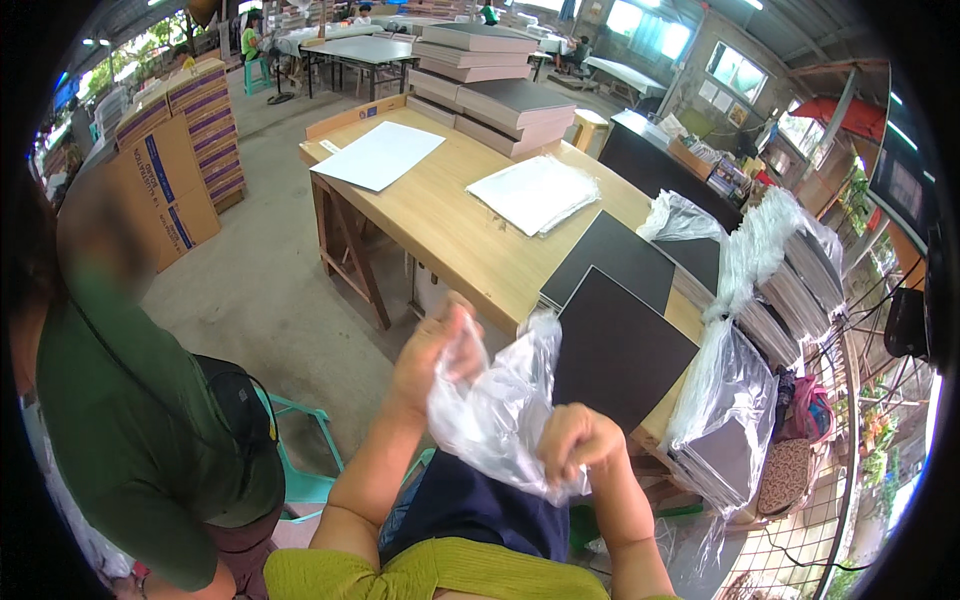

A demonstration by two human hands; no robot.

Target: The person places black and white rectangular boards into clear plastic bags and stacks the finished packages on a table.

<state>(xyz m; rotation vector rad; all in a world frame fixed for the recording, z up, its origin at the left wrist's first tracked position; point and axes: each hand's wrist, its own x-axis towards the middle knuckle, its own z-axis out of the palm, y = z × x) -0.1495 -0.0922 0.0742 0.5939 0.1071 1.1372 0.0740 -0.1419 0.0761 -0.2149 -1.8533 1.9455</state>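
A crumpled clear plastic bag (490, 405) hangs between my two hands, above my lap and in front of the table's near edge. My left hand (440, 345) has its fingers closed on the bag's left side. At the bag's lower right, my right hand (578, 438) is curled with its fingers on the plastic. Just beyond the bag, a black board (625, 345) lies tilted across other dark boards (612, 262) at the table's near right corner. Farther back on the wooden table (440, 235) are a stack of white sheets in plastic (535, 193) and a single white sheet (380, 156).
Tall stacks of black-topped boards (500, 95) stand at the table's far end. Plastic-wrapped bundles (735, 420) crowd the right side. A person in a dark green shirt (150, 420) is close at my left, beside a turquoise plastic stool (305, 450). Cardboard boxes (175, 190) are piled behind.
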